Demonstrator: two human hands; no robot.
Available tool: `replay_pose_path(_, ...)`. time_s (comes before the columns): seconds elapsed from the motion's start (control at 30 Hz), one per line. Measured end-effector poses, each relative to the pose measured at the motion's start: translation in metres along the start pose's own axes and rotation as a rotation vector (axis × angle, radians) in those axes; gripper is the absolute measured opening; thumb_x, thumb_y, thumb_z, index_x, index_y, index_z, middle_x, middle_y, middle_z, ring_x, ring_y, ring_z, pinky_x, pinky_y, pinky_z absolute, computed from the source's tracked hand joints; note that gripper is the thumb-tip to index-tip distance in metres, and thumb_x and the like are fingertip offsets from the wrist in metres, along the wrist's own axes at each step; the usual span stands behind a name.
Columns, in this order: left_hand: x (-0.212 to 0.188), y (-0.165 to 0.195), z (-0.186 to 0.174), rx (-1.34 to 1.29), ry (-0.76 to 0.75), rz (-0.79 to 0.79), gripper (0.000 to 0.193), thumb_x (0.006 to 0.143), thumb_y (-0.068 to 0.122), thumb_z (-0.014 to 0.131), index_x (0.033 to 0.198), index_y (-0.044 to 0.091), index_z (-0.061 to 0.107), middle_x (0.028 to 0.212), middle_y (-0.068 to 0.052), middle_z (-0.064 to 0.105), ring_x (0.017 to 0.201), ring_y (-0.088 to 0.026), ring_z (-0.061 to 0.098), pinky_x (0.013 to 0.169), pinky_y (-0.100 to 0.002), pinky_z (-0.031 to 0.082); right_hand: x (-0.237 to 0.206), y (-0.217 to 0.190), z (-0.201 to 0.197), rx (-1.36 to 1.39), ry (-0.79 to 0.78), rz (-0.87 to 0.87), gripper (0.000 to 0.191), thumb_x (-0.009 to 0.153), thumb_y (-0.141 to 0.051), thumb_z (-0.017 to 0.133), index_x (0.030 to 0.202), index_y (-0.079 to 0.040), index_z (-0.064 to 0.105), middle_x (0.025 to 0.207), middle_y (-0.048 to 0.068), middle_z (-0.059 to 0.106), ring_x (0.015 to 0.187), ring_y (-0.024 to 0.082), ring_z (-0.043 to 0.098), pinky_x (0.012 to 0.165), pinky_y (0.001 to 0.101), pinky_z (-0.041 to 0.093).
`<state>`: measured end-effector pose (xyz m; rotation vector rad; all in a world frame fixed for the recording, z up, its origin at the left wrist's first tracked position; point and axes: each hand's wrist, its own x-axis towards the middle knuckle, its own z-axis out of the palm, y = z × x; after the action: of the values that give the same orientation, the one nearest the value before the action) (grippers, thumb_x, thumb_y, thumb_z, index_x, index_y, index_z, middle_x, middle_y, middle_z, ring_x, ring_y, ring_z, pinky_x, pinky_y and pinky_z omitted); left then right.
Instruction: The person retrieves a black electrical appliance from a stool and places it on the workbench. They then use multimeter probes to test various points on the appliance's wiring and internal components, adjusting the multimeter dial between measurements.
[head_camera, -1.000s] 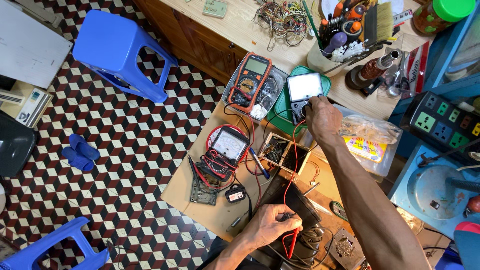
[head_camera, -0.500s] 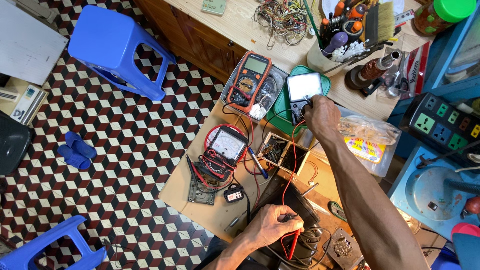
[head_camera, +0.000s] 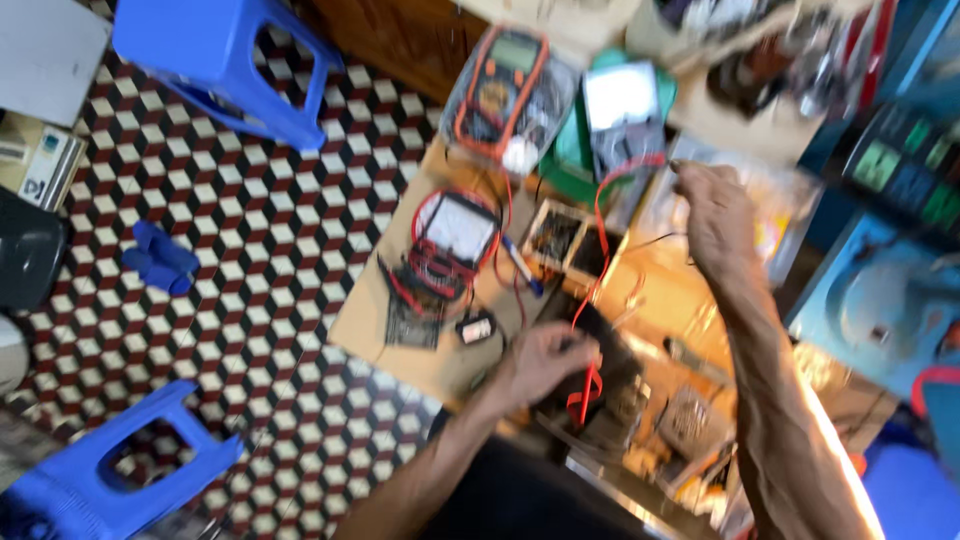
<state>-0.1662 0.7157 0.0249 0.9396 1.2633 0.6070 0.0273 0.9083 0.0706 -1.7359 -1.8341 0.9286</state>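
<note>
the left hand (head_camera: 540, 362) sits low in the view, at about 6 o'clock from the bench's (head_camera: 440, 365) middle, fingers curled shut around the lower end of a red lead (head_camera: 597, 250) where it meets a dark device (head_camera: 600, 350) (the frame is blurred, so the exact contact is hard to read). the right hand (head_camera: 715, 215) is raised at about 2 o'clock from the left one, well apart from it, its grip pinched closed near the upper end of the same red lead and a thin black lead (head_camera: 650, 240); i cannot tell which of the two it actually pinches. the red lead runs in a long arc between the two hands.

at 10 o'clock from the left hand lies an analogue meter (head_camera: 455, 235) with red trim, and at 12 o'clock an orange multimeter (head_camera: 500, 85). just beside that, toward 3 o'clock, is a grey meter (head_camera: 620, 100) on a green tray (head_camera: 565, 160). a small open box (head_camera: 557, 235) sits between the analogue meter and the red lead.

on the checked floor (head_camera: 260, 260) stand two blue stools, one (head_camera: 225, 60) at 11 o'clock and one (head_camera: 120, 470) at 8 o'clock.
</note>
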Motion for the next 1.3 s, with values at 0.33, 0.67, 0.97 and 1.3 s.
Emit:
replay_pose_path(0.33, -0.022, 0.021, 0.025, 0.119, -0.061, 0.181, 0.036, 0.092, 0.034, 0.072, 0.107, 0.001, 0.075, 0.088, -0.006, 0.078, 0.08, -0.005, 0.068, 0.071, -0.026, 0.055, -0.202, 0.0, -0.011, 0.634, -0.314, 0.531, 0.035, 0.092, -0.028, 0.068, 0.12, -0.009, 0.073, 0.093, -0.002, 0.07, 0.074, 0.006, 0.052, 0.063, 0.0241, 0.041)
replay_pose_path(0.67, -0.057, 0.033, 0.057, 0.186, -0.054, 0.268, 0.032, 0.09, 0.026, 0.068, 0.108, 0.001, 0.074, 0.084, -0.009, 0.077, 0.077, -0.009, 0.068, 0.069, -0.03, 0.056, -0.247, 0.022, -0.025, 0.675, -0.282, 0.361, 0.03, 0.094, -0.023, 0.069, 0.116, -0.004, 0.073, 0.096, 0.002, 0.075, 0.086, 0.007, 0.064, 0.075, 0.0253, 0.051)
replay_pose_path(0.97, -0.078, 0.047, 0.066, 0.326, 0.043, 0.295, 0.033, 0.086, 0.026, 0.067, 0.106, 0.001, 0.074, 0.086, -0.015, 0.076, 0.077, -0.015, 0.073, 0.07, -0.033, 0.056, -0.256, 0.023, -0.023, 0.621, -0.243, 0.31, 0.024, 0.093, -0.021, 0.073, 0.11, -0.004, 0.079, 0.081, 0.003, 0.068, 0.072, 0.01, 0.055, 0.063, 0.0267, 0.044)
replay_pose_path(1.3, -0.085, 0.042, 0.065, 0.366, 0.037, 0.279, 0.039, 0.086, 0.03, 0.07, 0.108, -0.001, 0.073, 0.084, -0.013, 0.075, 0.075, -0.015, 0.073, 0.069, -0.033, 0.057, -0.263, 0.029, -0.013, 0.698, -0.263, 0.462, 0.026, 0.089, -0.025, 0.074, 0.107, -0.007, 0.079, 0.067, -0.002, 0.061, 0.056, 0.007, 0.042, 0.05, 0.0254, 0.033)
